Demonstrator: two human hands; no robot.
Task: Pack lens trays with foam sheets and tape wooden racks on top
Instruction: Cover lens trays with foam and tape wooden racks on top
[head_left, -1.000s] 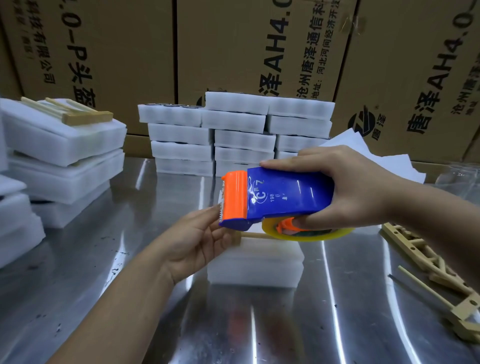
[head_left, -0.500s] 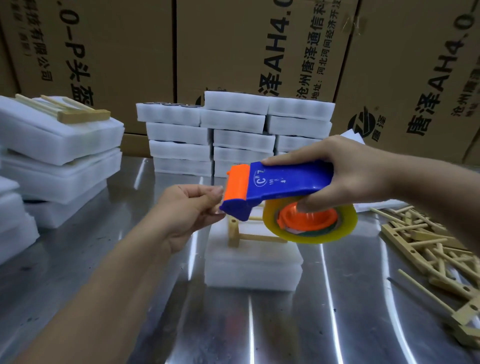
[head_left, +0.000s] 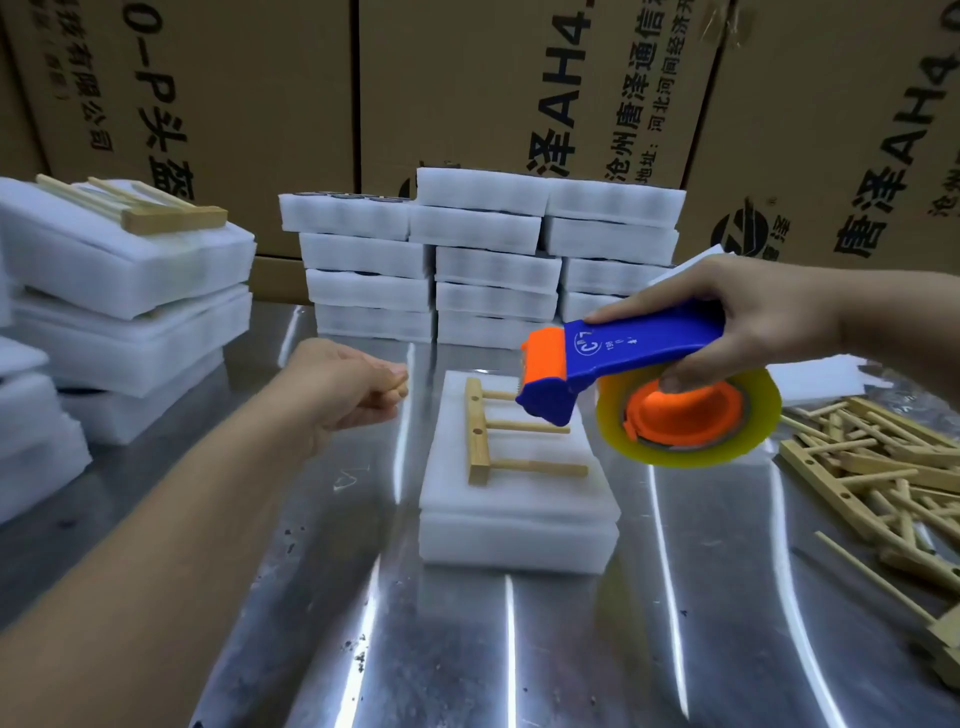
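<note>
Packing workshop: steel table (head_left: 519, 649), printed cartons (head_left: 467, 88), stacked foam trays (head_left: 483, 270)

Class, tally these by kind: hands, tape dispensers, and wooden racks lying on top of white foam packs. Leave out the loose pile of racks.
Hands: 2, left hand and right hand
Tape dispensers: 1, tape dispenser in the right hand
Wooden racks: 2, centre rack and far-left rack
Total: 5

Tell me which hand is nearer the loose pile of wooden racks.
Right. The right hand, holding the tape dispenser, is up and left of the pile; the left hand is beyond the foam stack, further left.
</note>
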